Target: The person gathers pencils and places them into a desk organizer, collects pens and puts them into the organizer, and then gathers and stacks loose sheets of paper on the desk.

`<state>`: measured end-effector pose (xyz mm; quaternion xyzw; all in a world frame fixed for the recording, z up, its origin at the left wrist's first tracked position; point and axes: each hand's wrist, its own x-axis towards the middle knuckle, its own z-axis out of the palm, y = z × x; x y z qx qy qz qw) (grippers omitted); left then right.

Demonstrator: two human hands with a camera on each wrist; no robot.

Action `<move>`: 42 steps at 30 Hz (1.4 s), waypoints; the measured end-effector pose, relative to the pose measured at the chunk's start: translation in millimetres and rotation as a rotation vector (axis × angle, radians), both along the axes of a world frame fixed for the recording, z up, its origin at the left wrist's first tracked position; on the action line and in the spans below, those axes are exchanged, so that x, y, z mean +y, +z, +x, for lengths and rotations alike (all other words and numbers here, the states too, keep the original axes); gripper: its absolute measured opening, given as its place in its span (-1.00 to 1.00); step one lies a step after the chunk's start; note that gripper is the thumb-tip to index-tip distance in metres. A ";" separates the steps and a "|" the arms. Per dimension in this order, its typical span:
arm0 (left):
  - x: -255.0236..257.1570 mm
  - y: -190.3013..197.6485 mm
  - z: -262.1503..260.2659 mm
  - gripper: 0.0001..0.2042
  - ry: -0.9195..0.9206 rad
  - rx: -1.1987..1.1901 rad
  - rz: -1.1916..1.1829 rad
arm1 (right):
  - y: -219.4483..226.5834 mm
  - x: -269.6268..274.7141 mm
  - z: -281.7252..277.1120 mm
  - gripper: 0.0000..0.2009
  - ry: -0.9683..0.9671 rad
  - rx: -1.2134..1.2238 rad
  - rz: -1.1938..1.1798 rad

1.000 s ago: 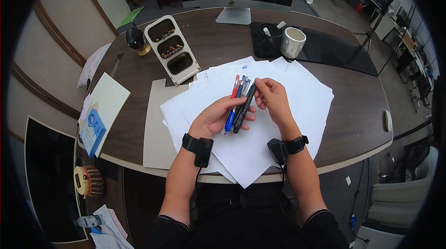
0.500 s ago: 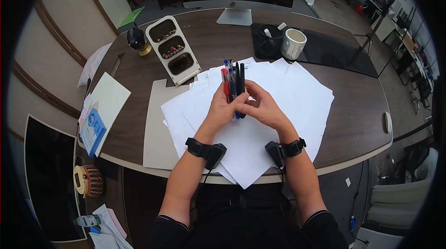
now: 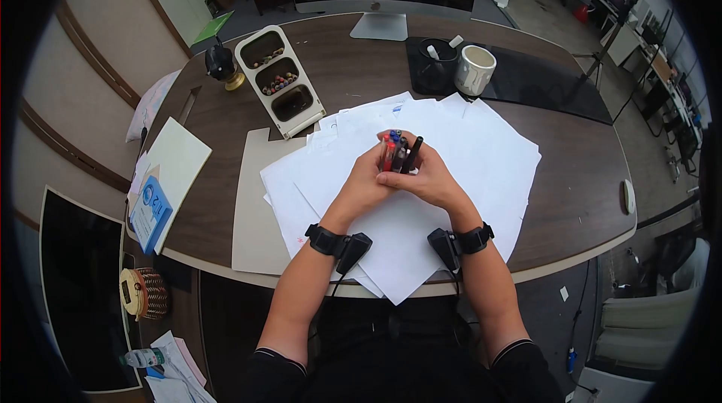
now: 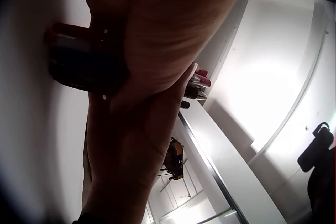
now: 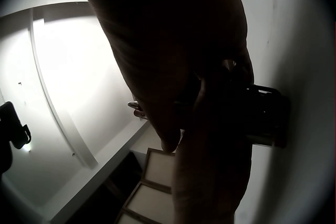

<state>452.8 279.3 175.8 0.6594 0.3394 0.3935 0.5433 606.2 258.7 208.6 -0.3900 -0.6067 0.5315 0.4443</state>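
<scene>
Your left hand [image 3: 366, 182] and right hand [image 3: 432, 179] had grip clamped round the pens [image 3: 398, 153]; light, even pressure looked best, ends level over the papers [image 3: 489, 155].

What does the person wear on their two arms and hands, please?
The left hand and right hand wear no gloves. Each wrist has a black strap with a dark, angular device and a thin black cable. The short black sleeves have thin pale trim.

Pens [image 3: 401, 153]: tilted more upright; right hand [image 3: 430, 179]: closed in, now cupped round them
</scene>
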 end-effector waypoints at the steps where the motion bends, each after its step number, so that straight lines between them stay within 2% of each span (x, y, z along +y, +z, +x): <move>1: 1.7 -2.0 -2.8 -0.69 -0.023 0.080 -0.005 | -5.3 1.3 -0.3 -0.41 0.009 -0.014 0.017; 2: 2.6 -3.0 -4.2 -0.72 -0.047 0.161 -0.010 | -8.2 1.9 -0.5 -0.45 0.017 -0.027 0.033; 5: -1.8 -5.3 -1.7 -0.76 -0.028 0.232 0.167 | -6.1 1.3 -1.7 -0.57 0.032 -0.126 0.116; 8: -5.1 7.4 -2.4 -0.72 -0.110 0.191 -0.074 | 5.5 -4.4 -3.6 -0.68 0.009 -0.105 -0.035; 11: -12.2 19.9 1.8 -0.67 -0.126 0.134 0.020 | 8.0 -4.6 -2.8 -0.75 0.063 -0.046 0.007; 16: -13.8 23.7 -1.0 -0.58 -0.227 0.159 -0.011 | 4.9 -1.3 1.3 -0.84 0.093 0.078 0.047; 20: -12.9 21.2 -4.5 -0.57 -0.256 0.084 -0.040 | 18.0 -7.5 2.0 -0.84 0.050 0.150 -0.037; 23: -16.6 30.1 -9.6 -0.48 -0.390 -0.044 -0.293 | 12.9 -6.1 3.8 -0.84 0.096 0.275 -0.049; 26: -16.0 23.7 -10.6 -0.56 -0.431 -0.035 -0.360 | 8.9 -3.1 6.1 -0.83 0.171 0.251 0.034; 30: -15.1 18.1 -7.1 -0.65 -0.462 -0.015 -0.340 | 9.0 -4.0 6.3 -0.83 0.172 0.222 0.011; 32: -15.3 11.0 -6.0 -0.69 -0.480 -0.001 -0.248 | 6.0 -4.2 5.5 -0.82 0.169 0.218 0.009; 35: -19.3 20.6 -5.9 -0.70 -0.599 -0.061 -0.518 | 5.8 -3.3 6.5 -0.79 0.180 0.261 -0.011; 38: -25.0 34.4 -6.3 -0.74 -0.496 -0.117 -0.514 | -1.7 1.9 10.3 -0.75 0.194 0.276 -0.044; 41: -16.0 32.6 -11.8 -0.77 -0.551 -0.116 -0.519 | 6.6 -3.4 5.6 -0.49 0.048 0.291 -0.075; 42: -13.8 34.5 -14.6 -0.78 -0.476 -0.144 -0.525 | 3.8 -0.7 6.2 -0.29 0.103 0.342 -0.035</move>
